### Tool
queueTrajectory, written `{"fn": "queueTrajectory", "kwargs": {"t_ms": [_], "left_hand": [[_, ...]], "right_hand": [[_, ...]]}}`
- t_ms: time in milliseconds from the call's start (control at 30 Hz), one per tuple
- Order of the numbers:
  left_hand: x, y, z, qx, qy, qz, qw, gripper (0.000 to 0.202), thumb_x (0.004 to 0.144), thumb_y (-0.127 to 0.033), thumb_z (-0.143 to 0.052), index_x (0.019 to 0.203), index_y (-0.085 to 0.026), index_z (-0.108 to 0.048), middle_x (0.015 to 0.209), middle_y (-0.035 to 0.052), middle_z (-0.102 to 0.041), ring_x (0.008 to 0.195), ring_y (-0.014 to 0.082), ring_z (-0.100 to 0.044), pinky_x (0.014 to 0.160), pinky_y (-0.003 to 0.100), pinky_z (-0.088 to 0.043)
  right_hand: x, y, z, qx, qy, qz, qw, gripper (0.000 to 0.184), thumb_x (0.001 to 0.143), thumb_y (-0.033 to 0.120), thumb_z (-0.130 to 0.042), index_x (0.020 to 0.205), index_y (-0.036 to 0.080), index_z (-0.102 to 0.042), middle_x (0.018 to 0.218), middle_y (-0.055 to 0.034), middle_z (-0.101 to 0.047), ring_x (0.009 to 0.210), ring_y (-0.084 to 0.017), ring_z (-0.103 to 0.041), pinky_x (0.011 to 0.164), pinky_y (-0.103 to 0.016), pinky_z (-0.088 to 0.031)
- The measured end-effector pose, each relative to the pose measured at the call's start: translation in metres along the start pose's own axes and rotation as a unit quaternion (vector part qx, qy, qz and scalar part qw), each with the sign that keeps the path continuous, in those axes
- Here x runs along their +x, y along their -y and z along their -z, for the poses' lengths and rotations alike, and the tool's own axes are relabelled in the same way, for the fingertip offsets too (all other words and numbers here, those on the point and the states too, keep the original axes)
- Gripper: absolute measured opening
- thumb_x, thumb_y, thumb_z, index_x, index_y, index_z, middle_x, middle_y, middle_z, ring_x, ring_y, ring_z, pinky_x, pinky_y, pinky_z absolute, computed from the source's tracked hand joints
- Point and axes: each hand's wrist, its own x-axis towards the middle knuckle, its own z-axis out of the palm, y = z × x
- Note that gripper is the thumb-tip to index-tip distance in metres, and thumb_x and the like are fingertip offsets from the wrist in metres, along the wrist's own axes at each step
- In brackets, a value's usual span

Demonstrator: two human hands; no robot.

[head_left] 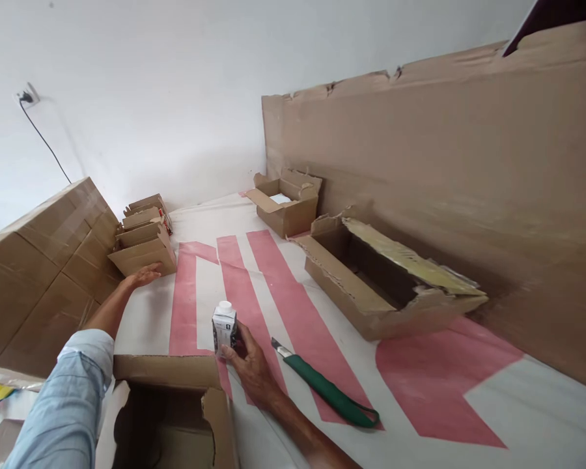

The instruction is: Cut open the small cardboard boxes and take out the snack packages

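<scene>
My right hand (251,366) is closed around a small drink carton (224,332) with a white screw cap, held upright above the cloth. My left hand (144,276) reaches forward with its fingers stretched out, right by the lower front of a small open cardboard box (144,253); whether it touches the box I cannot tell. Between my forearms stands an open cardboard box (166,370), its inside dark and partly out of view. To the right of my right hand lies a green-handled knife (329,391) with a short blade, pointing away from me.
A long open box (344,286) and a smaller open box (286,218) with something white inside stand on the right. Large cardboard (434,150) leans behind them. Taped boxes (53,273) rise on the left. Red-and-white cloth (283,286) covers the surface.
</scene>
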Motion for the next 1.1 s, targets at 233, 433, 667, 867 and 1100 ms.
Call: {"fn": "queueTrajectory", "kwargs": {"t_ms": [233,433,667,867,1100], "left_hand": [[-0.001,-0.025,0.006,0.079,-0.015,0.003,0.997,0.047,0.102,-0.039,-0.073,0.145,-0.021,-0.063,0.152,0.0139,-0.062,0.137,0.0338,-0.062,0.113,0.057,-0.053],[-0.050,-0.097,-0.013,0.146,-0.057,-0.123,0.980,0.092,0.091,-0.035,-0.078,0.171,-0.034,-0.031,0.175,0.0119,-0.039,0.161,0.0381,-0.036,0.127,0.055,-0.038],[-0.133,-0.179,-0.059,0.366,-0.029,-0.455,0.811,0.079,0.090,-0.014,-0.076,0.160,-0.032,-0.045,0.166,0.0151,-0.049,0.158,0.0391,-0.037,0.108,0.047,-0.045],[-0.137,-0.171,-0.085,0.403,-0.006,-0.430,0.808,0.044,0.096,-0.007,-0.061,0.136,-0.024,-0.060,0.118,0.0130,-0.070,0.111,0.0291,-0.063,0.087,0.040,-0.045],[-0.108,-0.118,-0.067,0.294,0.044,-0.167,0.940,0.040,0.094,-0.028,-0.071,0.133,-0.028,-0.063,0.128,0.0107,-0.072,0.122,0.0310,-0.065,0.101,0.040,-0.050]], "right_hand": [[0.001,-0.001,0.000,0.011,0.008,-0.016,1.000,0.060,0.094,0.044,-0.068,0.150,0.023,-0.058,0.136,-0.0100,-0.072,0.115,-0.026,-0.072,0.093,-0.037,-0.064],[0.005,-0.006,0.000,-0.011,-0.011,0.002,1.000,0.062,0.095,0.049,-0.068,0.148,0.020,-0.059,0.134,-0.0115,-0.074,0.115,-0.027,-0.072,0.097,-0.038,-0.061],[0.004,0.002,0.000,-0.040,0.006,0.019,0.999,0.050,0.098,0.056,-0.062,0.133,0.020,-0.067,0.115,-0.0089,-0.078,0.102,-0.026,-0.072,0.091,-0.038,-0.059],[0.002,0.012,0.001,-0.033,0.077,0.032,0.996,0.048,0.099,0.057,-0.059,0.126,0.019,-0.072,0.122,-0.0110,-0.078,0.112,-0.029,-0.070,0.101,-0.042,-0.056],[0.002,0.001,0.003,-0.047,0.007,0.017,0.999,0.055,0.096,0.061,-0.060,0.133,0.020,-0.068,0.122,-0.0121,-0.074,0.104,-0.026,-0.070,0.089,-0.038,-0.059]]}}
